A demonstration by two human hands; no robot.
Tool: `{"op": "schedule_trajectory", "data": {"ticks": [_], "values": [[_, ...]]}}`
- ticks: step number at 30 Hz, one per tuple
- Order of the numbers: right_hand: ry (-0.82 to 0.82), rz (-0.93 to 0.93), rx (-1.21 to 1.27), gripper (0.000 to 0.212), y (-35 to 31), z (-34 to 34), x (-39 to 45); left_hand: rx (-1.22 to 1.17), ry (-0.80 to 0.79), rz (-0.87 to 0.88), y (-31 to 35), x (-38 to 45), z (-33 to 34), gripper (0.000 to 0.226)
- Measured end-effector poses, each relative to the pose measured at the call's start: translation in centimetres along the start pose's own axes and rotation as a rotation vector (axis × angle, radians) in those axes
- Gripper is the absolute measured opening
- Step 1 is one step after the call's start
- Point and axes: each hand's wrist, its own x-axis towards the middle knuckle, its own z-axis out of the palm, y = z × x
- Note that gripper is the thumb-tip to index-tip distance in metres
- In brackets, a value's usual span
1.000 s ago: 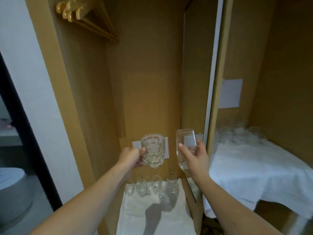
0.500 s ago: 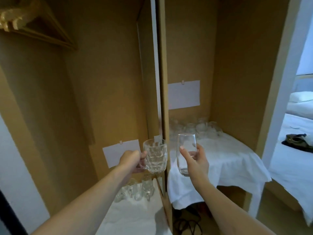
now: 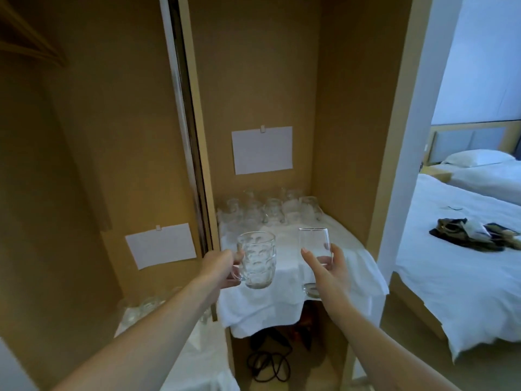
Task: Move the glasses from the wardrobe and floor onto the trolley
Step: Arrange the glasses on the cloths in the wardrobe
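Glasses in both hands, both held in the air over the near part of the trolley [image 3: 284,311], which is draped in a white cloth. Left hand [image 3: 218,268] is closed round the handle of a dimpled glass mug [image 3: 257,259], mug upright. Right hand [image 3: 328,270] wraps a plain tall tumbler [image 3: 314,249] from below and behind, fingers curled on its side, tumbler upright too. Neither glass touches the cloth yet, so both count as carried, not placed.

Progress: a cluster of glasses [image 3: 270,210] already stands at the far end of the trolley against the wardrobe back wall, count unclear, blurred. Near half of the cloth looks free for the two in hand. Left of the divider, low down, a few more glasses [image 3: 141,309] sit on a white towel [image 3: 197,359] in the other compartment, partly hidden by the left forearm, so those are still to move. Judged well along but not finished: two to set down, then the left batch. Cables [image 3: 267,362] lie on the floor under the trolley.
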Motion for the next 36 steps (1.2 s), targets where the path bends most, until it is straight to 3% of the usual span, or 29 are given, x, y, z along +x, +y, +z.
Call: {"op": "schedule_trajectory", "data": {"ticks": [9,16,36], "values": [[-0.012,0.082,0.069,0.087,2.1,-2.3,3.0,-0.005,0.067,-0.090,-1.5,1.9,3.8,0.022],[-0.054,0.089,-0.071,0.089,3.4,-2.4,6.9,-0.057,0.070,-0.126,-0.6,6.9,6.4,0.018],[-0.162,0.048,-0.349,0.093,7.8,8.8,22.9,-0.277,0.228,-0.171,-2.9,26.0,7.9,0.023]]}}
